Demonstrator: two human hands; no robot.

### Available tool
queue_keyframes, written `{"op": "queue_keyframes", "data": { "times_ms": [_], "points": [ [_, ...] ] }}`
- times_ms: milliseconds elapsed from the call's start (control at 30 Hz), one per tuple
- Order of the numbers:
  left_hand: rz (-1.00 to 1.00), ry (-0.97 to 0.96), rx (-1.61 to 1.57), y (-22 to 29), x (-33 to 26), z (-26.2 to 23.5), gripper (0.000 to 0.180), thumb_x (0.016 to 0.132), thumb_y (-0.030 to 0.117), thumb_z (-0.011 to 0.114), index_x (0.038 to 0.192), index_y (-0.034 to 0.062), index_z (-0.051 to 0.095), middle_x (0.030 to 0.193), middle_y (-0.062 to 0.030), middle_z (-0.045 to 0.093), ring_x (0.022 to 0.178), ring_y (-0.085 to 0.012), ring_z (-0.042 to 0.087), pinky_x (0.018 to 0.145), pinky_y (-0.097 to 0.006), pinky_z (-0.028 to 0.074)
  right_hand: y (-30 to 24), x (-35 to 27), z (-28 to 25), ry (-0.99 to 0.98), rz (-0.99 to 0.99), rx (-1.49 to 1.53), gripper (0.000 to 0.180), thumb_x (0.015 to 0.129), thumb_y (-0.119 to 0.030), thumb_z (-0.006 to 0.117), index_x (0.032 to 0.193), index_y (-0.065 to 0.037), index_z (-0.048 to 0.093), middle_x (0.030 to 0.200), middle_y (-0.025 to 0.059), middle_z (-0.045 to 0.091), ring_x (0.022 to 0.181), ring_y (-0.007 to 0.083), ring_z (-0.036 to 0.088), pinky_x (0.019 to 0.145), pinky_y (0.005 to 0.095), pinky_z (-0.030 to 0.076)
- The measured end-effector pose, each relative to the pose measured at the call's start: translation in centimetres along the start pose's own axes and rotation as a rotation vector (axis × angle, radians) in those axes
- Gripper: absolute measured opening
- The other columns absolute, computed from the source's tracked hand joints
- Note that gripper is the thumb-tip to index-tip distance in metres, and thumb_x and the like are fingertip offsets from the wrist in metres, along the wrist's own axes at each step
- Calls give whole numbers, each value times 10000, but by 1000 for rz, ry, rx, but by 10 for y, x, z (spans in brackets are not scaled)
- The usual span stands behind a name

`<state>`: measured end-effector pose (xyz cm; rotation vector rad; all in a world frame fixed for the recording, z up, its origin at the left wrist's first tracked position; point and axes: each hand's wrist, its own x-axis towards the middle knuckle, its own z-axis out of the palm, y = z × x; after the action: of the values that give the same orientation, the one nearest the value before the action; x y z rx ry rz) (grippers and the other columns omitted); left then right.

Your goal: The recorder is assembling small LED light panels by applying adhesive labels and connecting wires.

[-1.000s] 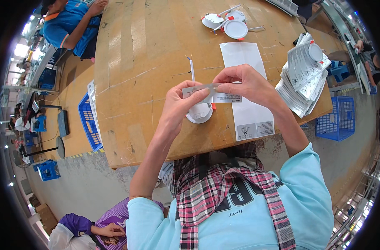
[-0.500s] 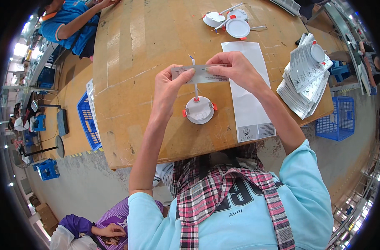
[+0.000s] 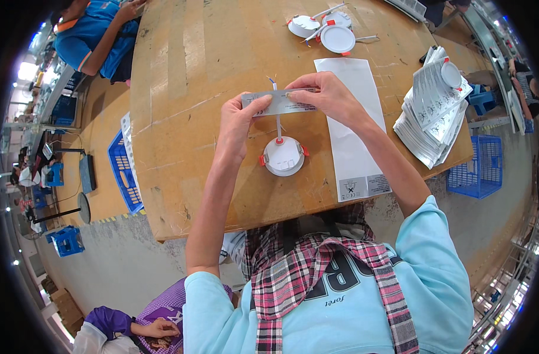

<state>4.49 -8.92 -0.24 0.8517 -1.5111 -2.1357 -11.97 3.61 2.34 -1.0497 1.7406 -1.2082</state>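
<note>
Grey label strip (image 3: 279, 102) pinched between both hands — seemingly above the round lamp (image 3: 283, 156).

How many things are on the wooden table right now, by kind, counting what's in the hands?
Round white lamp fittings: 4, one below the hands, two at the far edge, one on the leaflet stack
Grey label strip, held by left hand and right hand: 1
Long white sheet: 1
Leaflet stack: 1
Total: 7
</note>
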Motion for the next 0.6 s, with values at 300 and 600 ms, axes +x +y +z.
{"op": "queue_keyframes", "data": {
  "times_ms": [300,600],
  "points": [
    [-13,-12,-42,-6,2,-2,142,839,126,685,918,17,640,888,-72,669,816,-119,624,768,-286,529,7,1,3,22,-40,-24,255,830,-164,631,975,39,683,817,124,678,756,160,629,680,277,497],
    [-42,-32,-99,-6,2,-2,145,853,127,669,938,14,633,915,-79,668,831,-124,635,777,-286,539,9,1,5,18,-27,9,250,832,-168,635,978,28,686,818,116,676,776,158,628,698,276,496]
  ]
}}
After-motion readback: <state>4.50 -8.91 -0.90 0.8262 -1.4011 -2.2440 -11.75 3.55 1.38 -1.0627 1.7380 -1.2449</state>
